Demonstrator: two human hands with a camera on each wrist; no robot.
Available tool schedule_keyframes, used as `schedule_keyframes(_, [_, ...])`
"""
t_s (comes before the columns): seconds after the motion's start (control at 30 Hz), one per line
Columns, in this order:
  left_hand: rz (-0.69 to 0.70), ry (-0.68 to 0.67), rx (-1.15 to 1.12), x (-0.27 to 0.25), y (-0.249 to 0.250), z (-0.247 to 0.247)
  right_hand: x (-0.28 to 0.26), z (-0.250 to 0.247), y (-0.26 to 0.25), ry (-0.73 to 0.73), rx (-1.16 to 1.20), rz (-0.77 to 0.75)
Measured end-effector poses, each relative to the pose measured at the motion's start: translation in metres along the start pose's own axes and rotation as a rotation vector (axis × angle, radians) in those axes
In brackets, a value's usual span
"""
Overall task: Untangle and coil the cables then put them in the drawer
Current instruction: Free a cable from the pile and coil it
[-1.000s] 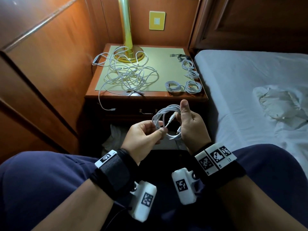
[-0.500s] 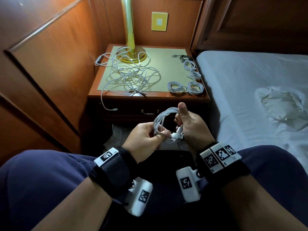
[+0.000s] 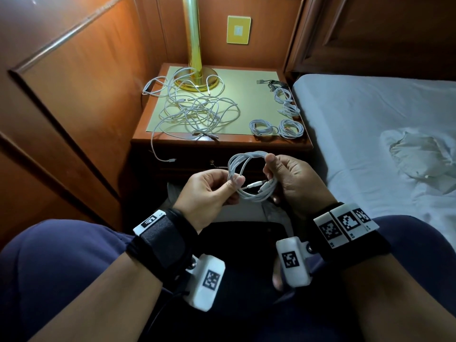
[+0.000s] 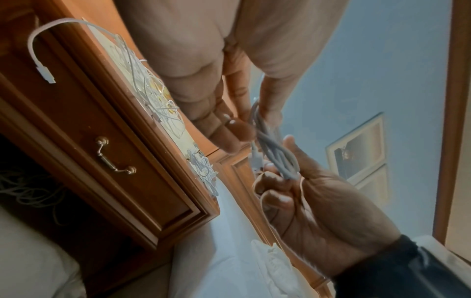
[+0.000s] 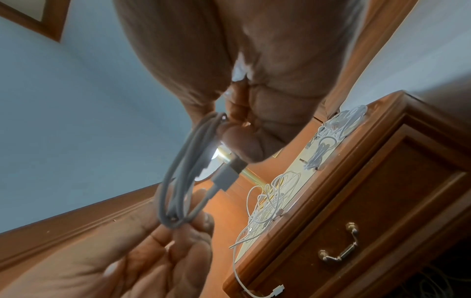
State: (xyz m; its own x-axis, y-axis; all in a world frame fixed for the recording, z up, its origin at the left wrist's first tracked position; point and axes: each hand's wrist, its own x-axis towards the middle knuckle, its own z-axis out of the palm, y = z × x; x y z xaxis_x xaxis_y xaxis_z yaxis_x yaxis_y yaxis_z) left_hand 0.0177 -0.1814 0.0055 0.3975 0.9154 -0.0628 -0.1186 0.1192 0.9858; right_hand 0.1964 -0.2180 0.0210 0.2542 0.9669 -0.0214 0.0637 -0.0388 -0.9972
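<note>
A white coiled cable (image 3: 246, 174) hangs between both hands above my lap, in front of the nightstand. My left hand (image 3: 212, 191) pinches its left side between thumb and forefinger. My right hand (image 3: 291, 178) grips its right side, thumb on top, with a plug end (image 3: 254, 185) lying across the loop. The same coiled cable (image 4: 274, 149) (image 5: 183, 181) shows in both wrist views. A tangled heap of white cables (image 3: 195, 112) lies on the nightstand top, one end dangling over the front. Several finished coils (image 3: 276, 127) lie at the right edge. The drawer (image 4: 112, 157) is shut.
A brass lamp base (image 3: 197, 80) stands at the back of the nightstand (image 3: 222, 144). A bed with white sheets (image 3: 370, 134) lies to the right and a wooden panel wall to the left. A crumpled cloth (image 3: 419, 159) lies on the bed.
The hands have spread the coil apart into a wider loop and turned it flatter. The right thumb, upright before, now lies over the coil's top.
</note>
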Motion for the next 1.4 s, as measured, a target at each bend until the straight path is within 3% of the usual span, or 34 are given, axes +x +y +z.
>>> schedule_keyframes(0.17, [-0.066, -0.034, -0.149, 0.004, -0.007, 0.000, 0.005, -0.002, 0.000, -0.015, -0.060, -0.019])
schedule_keyframes(0.5, [0.076, -0.060, -0.393, 0.063, 0.048, -0.009, 0.071, -0.003, -0.040, -0.164, -0.066, -0.073])
schedule_keyframes(0.63, [0.198, -0.055, -0.102, 0.110, 0.056, -0.012, 0.112, -0.010, -0.035, -0.128, 0.023, -0.062])
schedule_keyframes(0.87, [0.303, -0.103, 0.450, 0.175, 0.033, 0.000, 0.156, -0.019, 0.001, 0.187, -0.202, -0.234])
schedule_keyframes(1.07, [0.287, -0.146, 0.365, 0.220, 0.035, 0.000, 0.191, -0.026, -0.002, 0.189, -0.205, -0.214])
schedule_keyframes(1.27, [0.316, -0.217, 0.419, 0.235, 0.009, -0.006, 0.220, -0.030, 0.012, 0.242, -0.192, -0.180])
schedule_keyframes(1.4, [0.171, -0.117, 0.140, 0.240, 0.004, -0.004, 0.223, -0.029, 0.014, 0.296, -0.112, -0.128])
